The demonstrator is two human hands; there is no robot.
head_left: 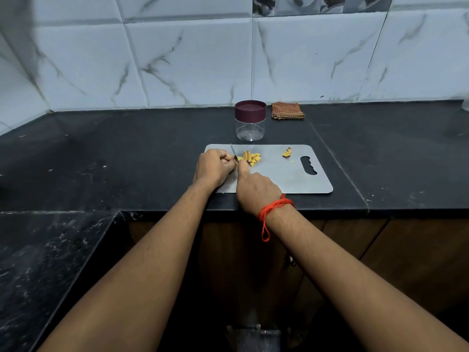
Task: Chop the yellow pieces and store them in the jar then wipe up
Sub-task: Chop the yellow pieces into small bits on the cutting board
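Note:
A grey cutting board (284,179) lies on the black counter. Chopped yellow pieces (251,158) sit in a small heap on its left half, and a larger uncut yellow piece (287,152) lies further right. My left hand (215,168) curls its fingers over a yellow piece at the board's left end. My right hand (253,186) grips a knife (233,154), index finger stretched along it, with the thin blade standing between the left fingers and the heap. A clear jar (250,128) with a maroon lid on stands just behind the board.
A folded brown checked cloth (287,111) lies against the tiled wall, right of the jar. The counter turns an L-shaped corner at the left front (76,224). Wooden cabinet fronts show under the counter edge.

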